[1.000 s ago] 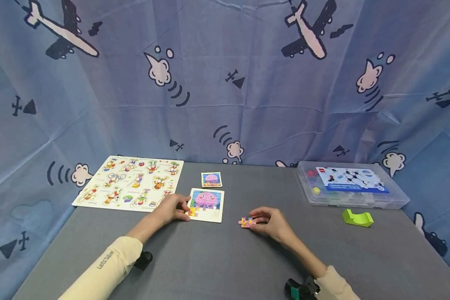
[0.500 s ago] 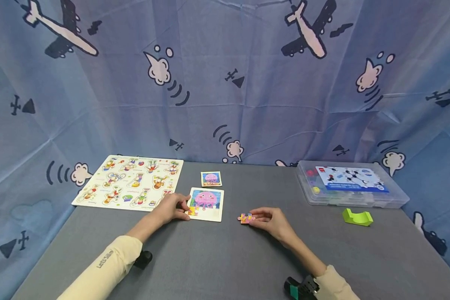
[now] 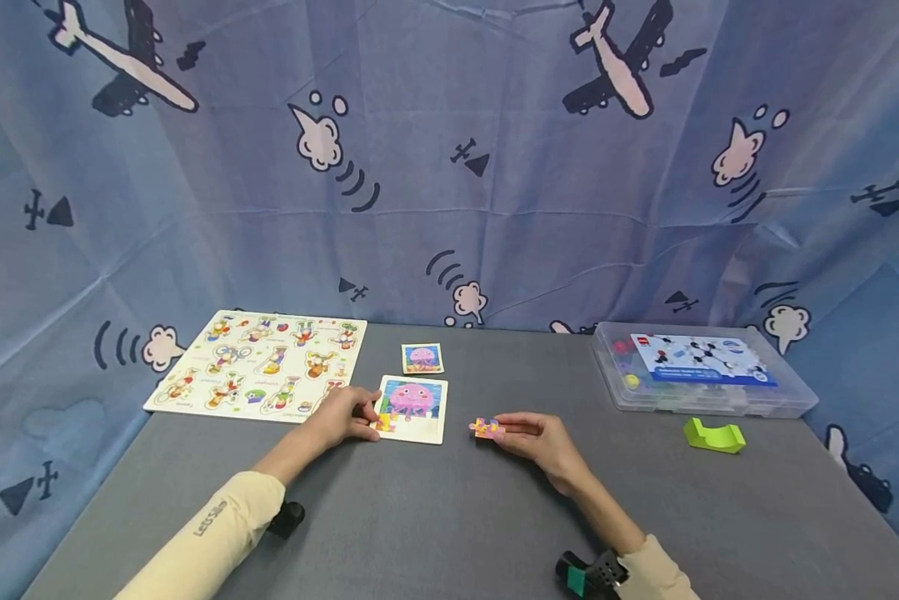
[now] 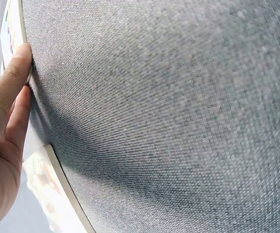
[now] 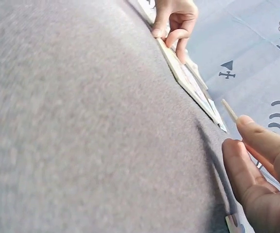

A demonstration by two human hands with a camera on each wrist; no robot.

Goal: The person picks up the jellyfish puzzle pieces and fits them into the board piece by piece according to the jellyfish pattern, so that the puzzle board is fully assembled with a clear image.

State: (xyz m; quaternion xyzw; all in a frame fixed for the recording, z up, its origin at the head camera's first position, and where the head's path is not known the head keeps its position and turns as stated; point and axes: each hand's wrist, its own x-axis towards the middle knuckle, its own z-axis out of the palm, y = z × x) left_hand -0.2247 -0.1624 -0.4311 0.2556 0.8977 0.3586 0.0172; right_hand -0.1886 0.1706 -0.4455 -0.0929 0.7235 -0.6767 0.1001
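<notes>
A small square jigsaw board [image 3: 419, 433] with a pink octopus-like sea animal lies mid-table; its lower right part shows bare backing. My left hand [image 3: 340, 414] holds the board's left edge between thumb and fingers, also seen in the left wrist view, where the fingertips [image 4: 24, 52] meet the rim. To the right of the board, my right hand [image 3: 535, 442] pinches a pink and yellow jigsaw piece [image 3: 485, 428] by its right end. In the right wrist view this piece [image 5: 230, 110] shows edge-on, raised above the table.
Behind the board lies a small card [image 3: 422, 359] with the same animal. A large white picture board [image 3: 269, 362] sits at back left. At back right stand a clear plastic case [image 3: 689, 400] and a green curved block [image 3: 715, 436]. A patterned curtain [image 3: 494, 192] hangs behind the table.
My right hand has moved slightly left and away from me with the jigsaw piece, nearer the board. My left hand stays on the board's edge.
</notes>
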